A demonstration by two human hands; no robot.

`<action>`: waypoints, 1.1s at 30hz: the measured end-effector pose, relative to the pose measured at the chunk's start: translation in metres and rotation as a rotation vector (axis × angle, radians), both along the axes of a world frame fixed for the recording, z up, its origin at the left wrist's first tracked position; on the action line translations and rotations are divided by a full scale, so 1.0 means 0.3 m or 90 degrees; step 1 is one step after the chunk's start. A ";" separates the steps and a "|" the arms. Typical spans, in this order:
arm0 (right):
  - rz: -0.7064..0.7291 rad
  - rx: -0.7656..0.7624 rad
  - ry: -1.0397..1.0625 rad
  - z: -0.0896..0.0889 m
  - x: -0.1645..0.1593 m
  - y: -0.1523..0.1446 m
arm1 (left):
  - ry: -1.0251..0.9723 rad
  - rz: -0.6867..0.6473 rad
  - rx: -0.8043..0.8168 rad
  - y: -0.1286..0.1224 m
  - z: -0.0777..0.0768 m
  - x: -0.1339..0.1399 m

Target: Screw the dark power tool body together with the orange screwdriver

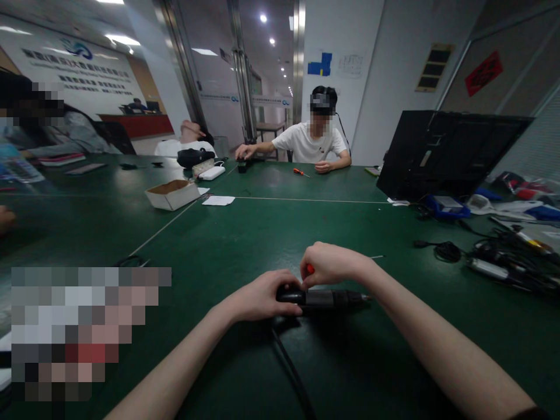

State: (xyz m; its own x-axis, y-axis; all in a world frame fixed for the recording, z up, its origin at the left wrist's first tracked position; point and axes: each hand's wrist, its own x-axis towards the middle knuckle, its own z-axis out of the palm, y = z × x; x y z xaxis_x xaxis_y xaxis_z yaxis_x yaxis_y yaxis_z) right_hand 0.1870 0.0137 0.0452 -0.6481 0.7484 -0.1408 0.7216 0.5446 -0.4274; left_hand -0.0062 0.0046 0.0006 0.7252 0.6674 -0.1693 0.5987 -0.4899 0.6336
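My L grip [266, 294] is closed partway round the rear end of a black cylindrical corded tool [326, 298], thumb on the near side, fingers over the far side. My R grip [330, 263] is just beside it, above the tool's far side, fingers curled tight round a red-orange handle [310, 269].

Tool's lying lengthwise on the dark green bench [245, 233] right in front of me, approx. level, body narrowing to a metal tip at the R end. Black cord [289, 361] runs from under my L grip & gets cut off at the bottom edge.

Most of the handle's hidden in my R fingers; a thin metal shaft [378, 256] shows past my wrist, but the stretch btwn is covered, so can't tell if they're 1 pc. Tool's rear is partly hidden by my L hand; fine detail's too dark. Lower L of the view is pixelated, can't make it out.
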 end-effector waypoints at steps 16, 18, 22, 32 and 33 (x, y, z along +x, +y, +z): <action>0.043 -0.015 -0.094 0.009 -0.011 -0.017 | -0.012 -0.007 -0.010 -0.002 0.013 0.003; 0.047 -0.020 -0.086 0.010 -0.010 -0.018 | -0.014 -0.010 -0.008 -0.002 0.012 0.002; 0.048 -0.032 -0.046 0.001 -0.005 -0.013 | -0.008 -0.003 -0.011 -0.002 0.013 0.003; -0.073 0.025 0.364 0.082 0.041 0.007 | 0.002 -0.006 0.011 0.002 -0.002 0.002; -0.083 0.019 0.419 0.094 0.043 0.003 | 0.002 -0.006 0.013 0.002 -0.002 0.003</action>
State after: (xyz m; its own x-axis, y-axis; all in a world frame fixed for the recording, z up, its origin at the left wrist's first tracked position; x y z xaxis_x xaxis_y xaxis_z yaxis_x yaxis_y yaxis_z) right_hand 0.1998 0.0148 0.0734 -0.4951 0.8241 0.2753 0.3762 0.4890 -0.7870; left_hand -0.0054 0.0051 0.0001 0.7313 0.6635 -0.1582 0.5958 -0.5084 0.6217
